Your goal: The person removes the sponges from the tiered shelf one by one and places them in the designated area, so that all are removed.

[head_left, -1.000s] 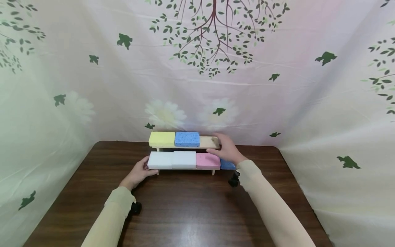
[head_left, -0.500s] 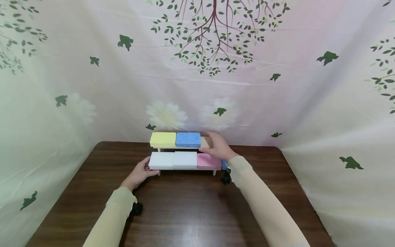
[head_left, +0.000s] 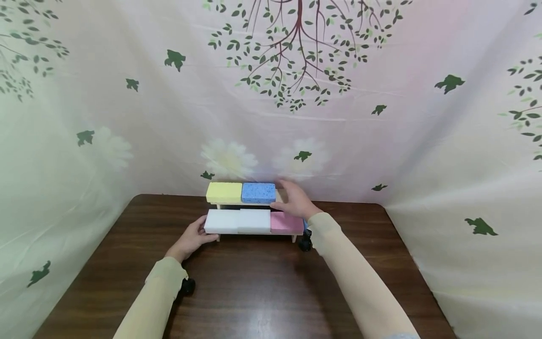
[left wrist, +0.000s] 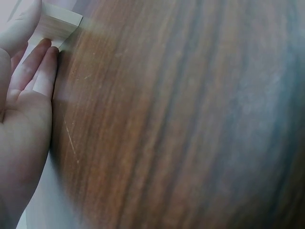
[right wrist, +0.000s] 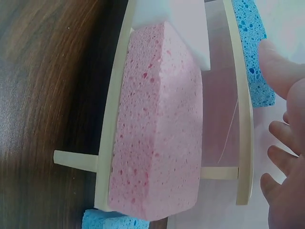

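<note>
Left fingers (left wrist: 46, 76): the left hand (head_left: 189, 239) has kept its place, thumb in front and the others at the side, gripping the left end of the wooden stand (right wrist: 219, 172); it seems to steady the stand near the back edge of the worktop (head_left: 254, 287).
Yellow sponge (head_left: 224, 192): at the left end of the upper shelf (right wrist: 245, 124), unmoved.
White sponges (head_left: 221, 221): two side by side on the lower shelf (right wrist: 104, 167), from its left end.
Blue sponge (head_left: 259, 193): beside the yellow one, short of the upper shelf's right end; the patterned cloth (head_left: 338, 136) hangs close behind, probably limiting room there.
Pink sponge (head_left: 284, 226): at the lower shelf's right end, beside the white ones.
Right fingers (right wrist: 286, 136): the right hand (head_left: 294, 201) has shifted left along the upper shelf, spread and holding nothing; its thumb is now right at the blue sponge's end, though contact is unclear. The sponge is within easier reach.
Second blue sponge (right wrist: 114, 220): low by the lower shelf's right end, now mostly hidden from the head view.
Right sleeve (head_left: 338, 245): its cuff blocks that corner.
</note>
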Available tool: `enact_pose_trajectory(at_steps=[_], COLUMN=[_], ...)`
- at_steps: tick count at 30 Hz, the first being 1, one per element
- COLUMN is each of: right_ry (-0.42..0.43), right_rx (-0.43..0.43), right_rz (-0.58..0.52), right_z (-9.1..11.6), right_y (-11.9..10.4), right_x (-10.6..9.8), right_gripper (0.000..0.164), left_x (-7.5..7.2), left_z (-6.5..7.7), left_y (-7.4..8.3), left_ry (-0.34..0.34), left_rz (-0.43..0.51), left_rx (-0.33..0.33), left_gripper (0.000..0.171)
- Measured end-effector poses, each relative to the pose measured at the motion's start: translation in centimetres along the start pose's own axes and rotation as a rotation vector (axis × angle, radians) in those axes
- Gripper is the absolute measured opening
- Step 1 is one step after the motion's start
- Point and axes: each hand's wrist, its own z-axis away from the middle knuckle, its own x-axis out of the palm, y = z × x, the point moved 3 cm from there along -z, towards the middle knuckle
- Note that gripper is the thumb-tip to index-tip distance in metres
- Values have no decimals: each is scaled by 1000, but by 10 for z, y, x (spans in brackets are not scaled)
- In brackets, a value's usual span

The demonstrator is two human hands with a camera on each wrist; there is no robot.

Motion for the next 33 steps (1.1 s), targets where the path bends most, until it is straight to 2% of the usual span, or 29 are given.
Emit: enact_pose_trajectory(at_steps=[13, 20, 27, 33], right_ry=[-56, -36, -23, -1], right_rx=[66, 82, 84, 95], right_rz=[-30, -18, -3, -40], right_z=[-2, -5, -7, -7], right_y=[-6, -11, -11, -9], right_x=[16, 14, 16, 16], right_gripper=[91, 89, 84, 82], left_x=[5, 3, 2, 0], left_z=[4, 3, 2, 0], left_y=[-5, 0, 1, 1], left_ry=[-9, -3, 2, 12], left_rz=[19, 16, 17, 9], left_rx=[-14, 15, -2, -2], left_gripper=[90, 87, 89, 88])
